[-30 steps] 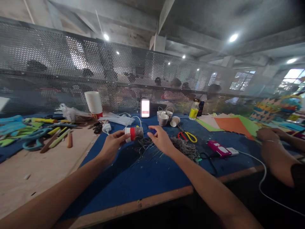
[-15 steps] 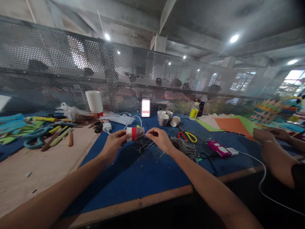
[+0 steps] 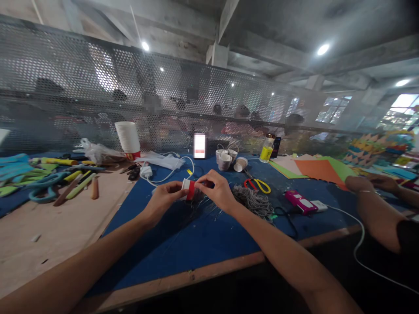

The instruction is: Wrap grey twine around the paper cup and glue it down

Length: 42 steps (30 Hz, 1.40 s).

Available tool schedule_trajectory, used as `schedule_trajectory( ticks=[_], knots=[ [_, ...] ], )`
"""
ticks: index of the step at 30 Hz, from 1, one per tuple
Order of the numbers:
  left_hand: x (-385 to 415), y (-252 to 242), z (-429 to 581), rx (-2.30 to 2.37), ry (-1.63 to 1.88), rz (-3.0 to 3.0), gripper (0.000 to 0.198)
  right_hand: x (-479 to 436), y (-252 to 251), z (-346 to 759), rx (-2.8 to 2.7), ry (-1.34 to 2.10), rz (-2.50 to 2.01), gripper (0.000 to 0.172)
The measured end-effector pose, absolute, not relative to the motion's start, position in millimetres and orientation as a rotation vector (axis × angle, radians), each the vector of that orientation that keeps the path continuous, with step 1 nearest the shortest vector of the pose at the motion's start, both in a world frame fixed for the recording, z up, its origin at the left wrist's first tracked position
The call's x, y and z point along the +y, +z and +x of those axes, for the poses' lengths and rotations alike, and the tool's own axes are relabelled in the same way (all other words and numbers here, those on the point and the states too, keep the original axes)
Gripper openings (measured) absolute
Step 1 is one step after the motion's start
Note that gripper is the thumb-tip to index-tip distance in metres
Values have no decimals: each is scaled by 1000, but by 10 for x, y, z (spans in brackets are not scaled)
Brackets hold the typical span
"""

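Red and white paper makes up the small paper cup (image 3: 189, 191), which lies on its side in the air just above the blue mat (image 3: 196, 248), near the middle of the table. It has a white end towards the left and a red band around its middle, and its other end is hidden behind fingers. The left hand (image 3: 165, 199) clasps the white end, thumb on top and fingers curled underneath. The right hand (image 3: 218, 192) closes over the red band from the other side, fingertips pinched narrowly against it. Thin grey strands (image 3: 204, 207) trail from under the cup down to the mat. Just right of the right wrist is a tangle of grey string (image 3: 253, 202), with yellow-handled scissors (image 3: 262, 186) behind it and a pink box (image 3: 299, 202) further right. A co-worker's hand (image 3: 360, 185) rests at the right edge, well apart.
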<state>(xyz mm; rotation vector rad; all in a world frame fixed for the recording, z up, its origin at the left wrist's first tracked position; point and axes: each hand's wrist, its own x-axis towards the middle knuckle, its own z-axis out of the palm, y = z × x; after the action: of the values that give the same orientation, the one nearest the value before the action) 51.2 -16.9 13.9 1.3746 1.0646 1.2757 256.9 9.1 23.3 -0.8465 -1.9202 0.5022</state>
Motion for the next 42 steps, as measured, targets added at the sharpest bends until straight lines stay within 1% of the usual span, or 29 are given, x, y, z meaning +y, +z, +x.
schedule_trajectory(
  ticks=[6, 14, 21, 25, 42],
  knots=[
    [-213, 181, 546, 1067, 1230, 1383, 26, 148, 193, 2559, -1925, 475, -889, 9],
    [-216, 186, 546, 1055, 1232, 1376, 23, 220, 157, 2598, -1900, 459, -914, 8],
    [-209, 178, 528, 1053, 1229, 1384, 21, 220, 163, 2624, -1889, 445, -932, 12],
    [-214, 183, 529, 1042, 1216, 1383, 20, 225, 164, 2628, -1890, 440, -917, 10],
    [-225, 232, 526, 1013, 1158, 1368, 28, 261, 141, 2628, -1855, 407, -902, 9]
  ],
)
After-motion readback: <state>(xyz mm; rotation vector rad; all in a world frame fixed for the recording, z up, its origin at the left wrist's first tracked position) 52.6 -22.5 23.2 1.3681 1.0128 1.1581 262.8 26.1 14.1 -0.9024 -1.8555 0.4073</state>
